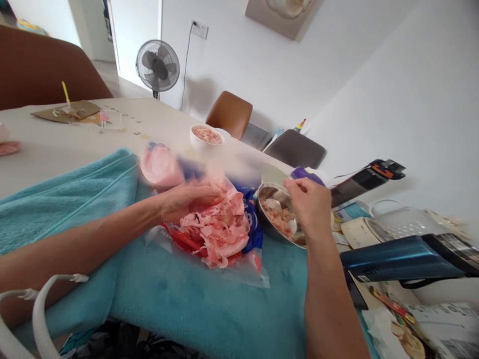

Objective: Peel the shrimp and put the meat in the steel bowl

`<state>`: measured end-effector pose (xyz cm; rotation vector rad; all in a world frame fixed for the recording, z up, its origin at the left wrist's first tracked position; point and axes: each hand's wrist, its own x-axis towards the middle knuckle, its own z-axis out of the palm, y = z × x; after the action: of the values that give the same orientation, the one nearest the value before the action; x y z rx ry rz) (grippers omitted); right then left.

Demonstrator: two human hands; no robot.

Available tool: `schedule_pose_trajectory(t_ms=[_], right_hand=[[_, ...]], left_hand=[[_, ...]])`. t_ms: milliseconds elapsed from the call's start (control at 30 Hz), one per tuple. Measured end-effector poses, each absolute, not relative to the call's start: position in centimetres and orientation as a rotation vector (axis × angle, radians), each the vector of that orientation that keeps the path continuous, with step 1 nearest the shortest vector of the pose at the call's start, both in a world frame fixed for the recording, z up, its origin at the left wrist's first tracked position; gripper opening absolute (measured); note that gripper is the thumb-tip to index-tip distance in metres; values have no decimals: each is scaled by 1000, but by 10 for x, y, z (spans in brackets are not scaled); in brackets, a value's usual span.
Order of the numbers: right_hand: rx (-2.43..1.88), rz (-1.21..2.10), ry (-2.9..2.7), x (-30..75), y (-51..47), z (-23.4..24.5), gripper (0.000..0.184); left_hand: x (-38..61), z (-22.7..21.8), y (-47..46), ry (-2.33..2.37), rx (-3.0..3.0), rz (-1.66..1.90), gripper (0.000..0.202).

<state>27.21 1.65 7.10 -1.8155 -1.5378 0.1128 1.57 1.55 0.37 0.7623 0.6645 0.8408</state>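
Note:
My left hand (185, 200) reaches over a heap of torn pink fruit skins (222, 232), which looks like pomelo membrane and lies on a plastic bag (256, 219). A reddish piece of fruit flesh (216, 199) shows at its fingertips; the thumb is mostly hidden. My right hand (310, 202) is closed in a pinch above the rim of a steel bowl (264, 222). What it pinches, if anything, is too small to make out. Loose pinkish fruit pulp (279, 217) lies in the bowl. A large pale pink piece of rind (160, 167) sits beyond my left wrist.
A teal towel (179, 304) covers the near table. Farther back stands a white bowl (198, 142) of pink pulp. To the right are a blue tumbler (389, 257), a dark bottle (355, 184) and a purple object (309, 174). A fan (157, 67) and chairs stand beyond the table.

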Motion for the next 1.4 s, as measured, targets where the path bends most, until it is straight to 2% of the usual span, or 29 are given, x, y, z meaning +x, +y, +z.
schedule_pose_trajectory(t_ms=[133,200,267,533,633,733,1033,1400], right_hand=[[-1328,1067,-1580,240,2,61,28],[-1262,1256,-1586,226,-2,53,31],[-1264,1192,-1601,216,-4,46,34],[-1216,552,-1791,197,-18,41,33],[-1189,438,-1856,190,-27,42,35],[-1130,434,-1907,185,-33,44,37],[-1061,525,-1932,186,-37,51,35],[-1003,410,-1979,194,-39,56,40]], left_hand=[[17,3,15,677,791,877,14],[17,4,14,639,841,855,15],[18,5,13,597,872,827,17],[18,10,12,546,841,852,22],[18,8,11,565,935,857,25],[19,7,9,533,1069,869,29],[20,10,6,459,1098,946,19],[17,6,7,453,1221,925,17]])
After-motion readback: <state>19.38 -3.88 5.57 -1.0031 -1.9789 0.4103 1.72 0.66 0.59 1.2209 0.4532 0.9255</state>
